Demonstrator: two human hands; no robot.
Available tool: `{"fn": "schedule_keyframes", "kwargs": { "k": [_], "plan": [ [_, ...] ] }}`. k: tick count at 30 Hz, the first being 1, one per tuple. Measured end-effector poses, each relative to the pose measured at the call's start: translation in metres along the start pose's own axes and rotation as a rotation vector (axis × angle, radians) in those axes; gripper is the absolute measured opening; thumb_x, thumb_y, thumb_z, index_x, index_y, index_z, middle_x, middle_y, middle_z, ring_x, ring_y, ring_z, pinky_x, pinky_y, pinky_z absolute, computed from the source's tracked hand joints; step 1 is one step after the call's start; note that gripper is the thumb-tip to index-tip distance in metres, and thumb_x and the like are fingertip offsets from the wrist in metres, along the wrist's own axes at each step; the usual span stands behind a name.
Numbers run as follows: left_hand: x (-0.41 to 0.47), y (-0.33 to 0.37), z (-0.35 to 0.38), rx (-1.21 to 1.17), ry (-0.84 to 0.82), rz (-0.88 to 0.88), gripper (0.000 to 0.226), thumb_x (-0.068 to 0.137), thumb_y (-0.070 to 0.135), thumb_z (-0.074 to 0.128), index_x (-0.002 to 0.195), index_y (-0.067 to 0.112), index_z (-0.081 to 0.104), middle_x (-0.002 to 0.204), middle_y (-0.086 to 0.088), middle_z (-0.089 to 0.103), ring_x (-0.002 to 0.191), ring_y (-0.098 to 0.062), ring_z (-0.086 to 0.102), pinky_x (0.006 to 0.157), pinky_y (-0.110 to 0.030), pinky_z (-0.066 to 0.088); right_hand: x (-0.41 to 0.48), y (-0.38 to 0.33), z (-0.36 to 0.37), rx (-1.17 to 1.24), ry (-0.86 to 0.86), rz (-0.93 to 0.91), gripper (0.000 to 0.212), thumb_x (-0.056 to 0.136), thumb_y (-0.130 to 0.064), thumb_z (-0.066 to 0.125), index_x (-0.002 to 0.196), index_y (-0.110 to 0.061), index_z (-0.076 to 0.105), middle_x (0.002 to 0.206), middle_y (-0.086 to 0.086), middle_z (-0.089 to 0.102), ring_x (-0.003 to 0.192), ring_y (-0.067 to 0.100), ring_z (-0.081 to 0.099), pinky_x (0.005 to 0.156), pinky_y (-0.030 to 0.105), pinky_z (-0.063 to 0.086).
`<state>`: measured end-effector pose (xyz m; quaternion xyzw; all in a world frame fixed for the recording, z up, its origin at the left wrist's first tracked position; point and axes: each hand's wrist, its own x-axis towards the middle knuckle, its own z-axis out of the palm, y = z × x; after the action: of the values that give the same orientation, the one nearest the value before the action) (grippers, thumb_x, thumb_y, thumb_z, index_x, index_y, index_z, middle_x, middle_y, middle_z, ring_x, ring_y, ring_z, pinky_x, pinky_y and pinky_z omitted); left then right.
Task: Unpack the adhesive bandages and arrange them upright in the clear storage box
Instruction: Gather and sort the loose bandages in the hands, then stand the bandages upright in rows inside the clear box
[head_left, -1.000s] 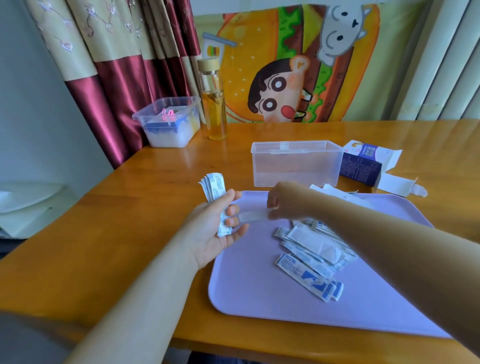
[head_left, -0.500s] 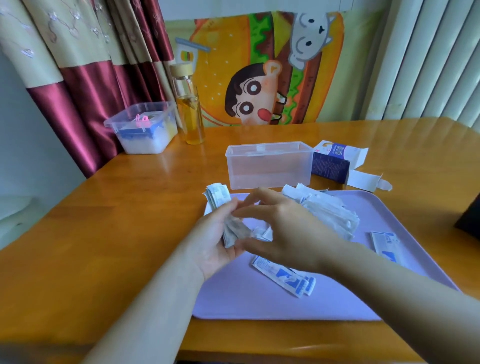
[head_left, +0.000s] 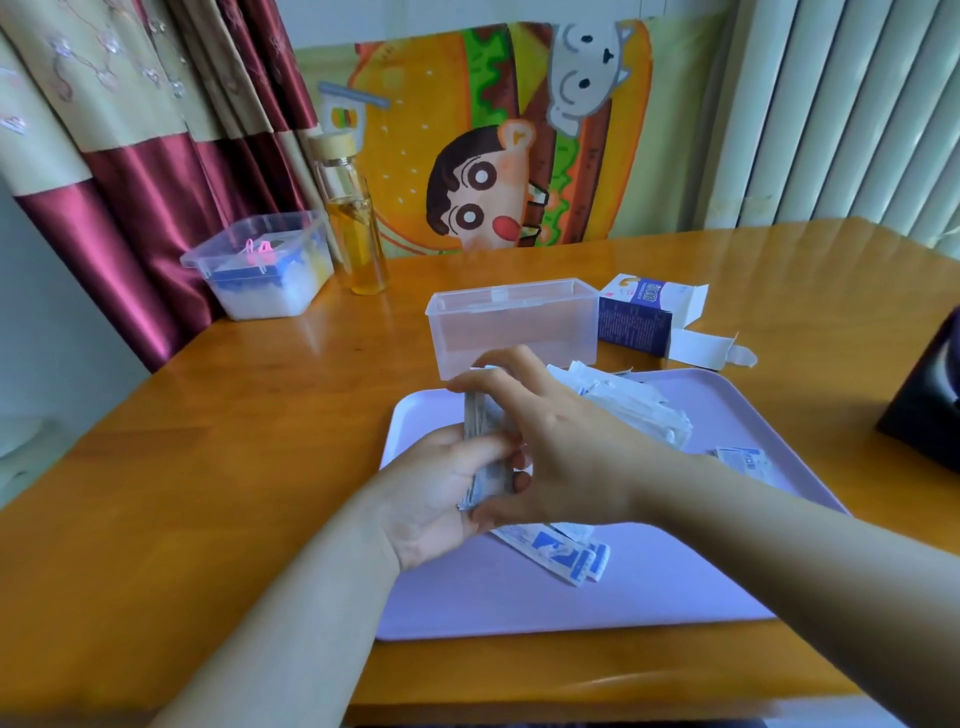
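left hand (head_left: 441, 488): palm up over the tray's near-left part; fingers and thumb curl round a stack of bandages (head_left: 485, 431) and grip it.
right hand (head_left: 561, 447): arched over the same stack; forefinger on its upper end, thumb at its lower end, pinching it lengthwise.
stack of bandages: wrapped strips pressed face to face, standing roughly on end between the 2 hands, above the tray.
tray (head_left: 519, 603): lilac, flat on the tabletop (head_left: 208, 467), in front of the person.
loose bandages (head_left: 561, 553): several blue-and-white wrappers lying flat on the tray, just below the hands.
bandage pile (head_left: 639, 410): white heap on the tray's far side, partly hidden by the right hand.
single bandage (head_left: 743, 462): flat on the tray, right of the pile.
clear storage box (head_left: 511, 332): on the tabletop, just beyond the tray's far edge.
carton (head_left: 639, 322): opened, flaps out, just right of the clear storage box.
bottle (head_left: 358, 228): upright at the tabletop's far-left side, beside a lidded tub (head_left: 265, 275).
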<state>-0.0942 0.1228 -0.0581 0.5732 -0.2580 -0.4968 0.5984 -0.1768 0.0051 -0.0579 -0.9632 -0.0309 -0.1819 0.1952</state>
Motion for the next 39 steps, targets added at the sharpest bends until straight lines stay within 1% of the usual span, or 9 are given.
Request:
{"fn": "schedule_keyframes", "kwargs": {
  "k": [3, 6, 12, 16, 23, 29, 31, 35, 39],
  "plan": [
    [0.0, -0.002, 0.001, 0.073, 0.026, 0.007, 0.014, 0.093, 0.013, 0.051, 0.08, 0.017, 0.057, 0.064, 0.003, 0.049, 0.058, -0.006, 0.049, 0.053, -0.022, 0.04, -0.003, -0.006, -0.007, 0.007, -0.029, 0.007, 0.091, 0.059, -0.049, 0.083, 0.135, -0.032, 0.035, 0.138, -0.006, 0.021, 0.101, 0.023, 0.057, 0.08, 0.035, 0.052],
    [-0.002, 0.0, 0.002, 0.124, 0.008, 0.021, 0.012, 0.093, 0.013, 0.052, 0.083, 0.017, 0.057, 0.067, 0.003, 0.045, 0.059, -0.009, 0.041, 0.048, -0.018, 0.035, -0.001, -0.011, -0.02, 0.139, -0.059, 0.054, 0.073, 0.063, -0.042, 0.083, 0.126, -0.029, 0.048, 0.132, -0.006, 0.036, 0.108, 0.012, 0.052, 0.085, 0.024, 0.048],
    [-0.001, 0.002, 0.004, 0.286, 0.024, 0.079, 0.029, 0.091, 0.0, 0.043, 0.08, 0.02, 0.06, 0.066, 0.007, 0.047, 0.058, -0.006, 0.04, 0.044, -0.014, 0.026, 0.002, -0.016, -0.028, 0.39, -0.127, 0.143, 0.025, 0.088, -0.034, 0.061, 0.112, -0.029, 0.057, 0.109, -0.01, 0.041, 0.086, -0.002, 0.051, 0.075, 0.013, 0.039],
    [-0.001, 0.006, 0.003, 0.31, 0.056, 0.108, 0.019, 0.09, 0.014, 0.057, 0.072, 0.019, 0.053, 0.056, 0.007, 0.03, 0.05, -0.006, 0.026, 0.041, -0.014, 0.025, 0.003, -0.014, -0.034, 0.479, -0.08, 0.172, 0.024, 0.096, -0.013, 0.048, 0.112, -0.024, 0.062, 0.105, -0.003, 0.042, 0.098, 0.006, 0.05, 0.083, 0.017, 0.044],
    [-0.006, 0.017, 0.0, 0.301, -0.141, -0.008, 0.031, 0.073, 0.036, 0.063, 0.089, 0.01, 0.063, 0.054, 0.008, 0.031, 0.047, -0.005, 0.025, 0.043, -0.014, 0.023, 0.008, -0.01, -0.058, 0.278, -0.132, 0.142, 0.016, 0.089, -0.014, 0.061, 0.09, -0.029, 0.066, 0.074, 0.004, 0.068, 0.057, 0.005, 0.053, 0.054, 0.014, 0.042],
    [0.004, 0.017, -0.002, 0.61, 0.128, 0.282, 0.019, 0.091, 0.033, 0.056, 0.091, 0.016, 0.064, 0.068, 0.005, 0.059, 0.058, -0.01, 0.051, 0.057, -0.025, 0.044, 0.012, 0.002, -0.059, 0.242, 0.047, 0.159, 0.014, 0.087, -0.014, 0.063, 0.087, -0.028, 0.066, 0.056, -0.017, 0.054, 0.051, 0.002, 0.045, 0.051, 0.012, 0.036],
    [0.006, 0.019, -0.003, 0.62, 0.146, 0.343, 0.021, 0.094, 0.032, 0.052, 0.095, 0.014, 0.061, 0.064, 0.007, 0.055, 0.056, -0.011, 0.048, 0.052, -0.024, 0.04, 0.014, 0.006, -0.055, 0.461, 0.093, 0.193, 0.021, 0.085, -0.009, 0.066, 0.093, -0.029, 0.064, 0.065, -0.014, 0.058, 0.057, 0.0, 0.05, 0.059, 0.02, 0.046],
    [0.014, 0.029, -0.006, 0.559, 0.114, 0.392, 0.019, 0.095, 0.03, 0.048, 0.113, 0.023, 0.048, 0.063, 0.009, 0.052, 0.052, -0.005, 0.043, 0.046, -0.015, 0.036, 0.019, 0.016, -0.041, 0.873, 0.1, 0.266, 0.033, 0.073, -0.016, 0.076, 0.105, -0.017, 0.067, 0.1, 0.018, 0.069, 0.096, 0.041, 0.061, 0.095, 0.058, 0.045],
    [0.026, 0.031, -0.014, 0.568, 0.053, 0.426, 0.036, 0.097, 0.024, 0.047, 0.128, 0.039, 0.038, 0.06, 0.012, 0.051, 0.052, -0.004, 0.043, 0.047, -0.015, 0.036, 0.025, 0.026, -0.025, 1.012, 0.092, 0.342, 0.033, 0.071, -0.018, 0.073, 0.099, -0.002, 0.068, 0.099, 0.035, 0.062, 0.085, 0.049, 0.054, 0.096, 0.06, 0.041]
  ]
}}
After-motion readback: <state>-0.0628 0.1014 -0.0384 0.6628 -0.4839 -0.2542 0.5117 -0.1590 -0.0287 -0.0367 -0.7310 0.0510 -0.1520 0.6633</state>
